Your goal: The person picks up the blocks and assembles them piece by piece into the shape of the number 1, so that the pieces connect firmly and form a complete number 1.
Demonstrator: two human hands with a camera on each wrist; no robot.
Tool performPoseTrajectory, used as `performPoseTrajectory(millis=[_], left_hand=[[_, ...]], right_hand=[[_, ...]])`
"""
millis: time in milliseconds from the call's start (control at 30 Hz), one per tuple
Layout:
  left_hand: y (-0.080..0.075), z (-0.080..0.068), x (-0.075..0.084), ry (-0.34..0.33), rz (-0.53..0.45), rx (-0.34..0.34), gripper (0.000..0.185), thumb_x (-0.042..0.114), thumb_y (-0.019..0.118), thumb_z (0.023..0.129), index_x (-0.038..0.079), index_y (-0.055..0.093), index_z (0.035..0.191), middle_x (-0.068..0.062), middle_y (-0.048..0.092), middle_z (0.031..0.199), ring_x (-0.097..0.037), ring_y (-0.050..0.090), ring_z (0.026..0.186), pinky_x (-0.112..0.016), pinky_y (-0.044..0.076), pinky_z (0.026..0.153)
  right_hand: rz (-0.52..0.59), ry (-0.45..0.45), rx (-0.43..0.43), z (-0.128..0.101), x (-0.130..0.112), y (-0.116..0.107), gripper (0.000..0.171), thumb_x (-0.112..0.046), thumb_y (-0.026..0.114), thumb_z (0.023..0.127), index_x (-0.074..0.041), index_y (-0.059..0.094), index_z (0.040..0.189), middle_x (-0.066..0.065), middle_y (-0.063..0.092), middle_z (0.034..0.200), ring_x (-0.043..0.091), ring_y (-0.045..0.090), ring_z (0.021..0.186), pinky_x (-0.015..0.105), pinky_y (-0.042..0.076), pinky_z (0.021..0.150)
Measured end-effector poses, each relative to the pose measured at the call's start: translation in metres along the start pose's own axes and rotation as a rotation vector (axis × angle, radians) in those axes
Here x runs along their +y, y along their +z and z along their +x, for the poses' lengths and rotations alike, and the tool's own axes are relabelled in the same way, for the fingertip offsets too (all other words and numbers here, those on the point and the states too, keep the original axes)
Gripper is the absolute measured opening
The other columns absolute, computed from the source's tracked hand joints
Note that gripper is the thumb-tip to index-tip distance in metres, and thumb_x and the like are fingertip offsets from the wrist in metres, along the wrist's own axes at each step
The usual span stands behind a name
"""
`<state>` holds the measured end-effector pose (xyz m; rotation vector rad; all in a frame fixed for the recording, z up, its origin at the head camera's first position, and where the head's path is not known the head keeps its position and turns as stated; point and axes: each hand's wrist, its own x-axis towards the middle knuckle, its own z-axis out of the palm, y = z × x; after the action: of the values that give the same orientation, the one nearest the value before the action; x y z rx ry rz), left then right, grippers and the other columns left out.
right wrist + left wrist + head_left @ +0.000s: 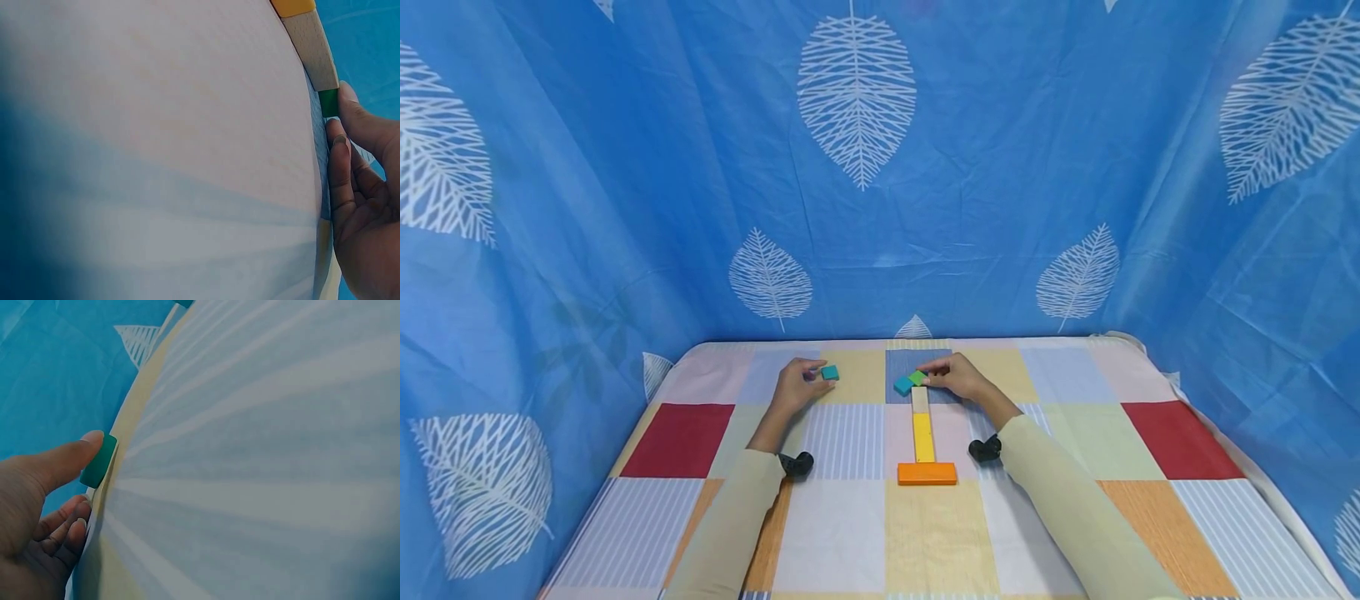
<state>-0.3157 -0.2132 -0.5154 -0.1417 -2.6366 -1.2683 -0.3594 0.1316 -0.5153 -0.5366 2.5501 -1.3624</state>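
Blocks laid so far: an orange block (927,473) is set crosswise at the near end of a line, with a yellow block (923,437) and a plain wooden block (920,399) run lengthwise from it toward the far edge of the table (1187,517).
Green block: a green block (917,377) is held at the far end of the wooden block, under the fingertips of the right hand (958,379); it sits askew and is judged not yet squared to the line.
Right fingers: curled and closed round the green block, thumb on one side and fingertips on the other, as the right wrist view shows.
Second teal block: a teal block (902,386) lies just left of those fingertips, touching the green block, also askew.
Left hand: the left hand (796,385) is rested on the patchwork cloth (842,533), well apart from the line.
Left fingers: the thumb is pressed against a teal block (830,372) and the other fingers are curled beneath; whether they grip it from below cannot be told.
Progress: three blocks are judged placed, a fourth is being fitted, and two teal blocks are left loose.
Surroundings: a blue leaf-print curtain (857,167) is hung behind and at both sides.
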Motion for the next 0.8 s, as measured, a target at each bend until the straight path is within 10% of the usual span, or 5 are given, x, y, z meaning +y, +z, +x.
performPoseTrajectory(millis=[800], left_hand=[[0.0005, 0.0041, -0.001, -0.038, 0.008, -0.012, 0.035, 0.009, 0.086, 0.081, -0.003, 0.076, 0.112, -0.018, 0.063, 0.103, -0.029, 0.06, 0.089, -0.044, 0.051, 0.077]], right_hand=[[0.035, 0.007, -0.014, 0.001, 0.0002, -0.0014, 0.027, -0.01, 0.071, 0.095, -0.003, 0.074, 0.122, 0.007, 0.067, 0.092, 0.02, 0.052, 0.08, 0.028, 0.044, 0.069]])
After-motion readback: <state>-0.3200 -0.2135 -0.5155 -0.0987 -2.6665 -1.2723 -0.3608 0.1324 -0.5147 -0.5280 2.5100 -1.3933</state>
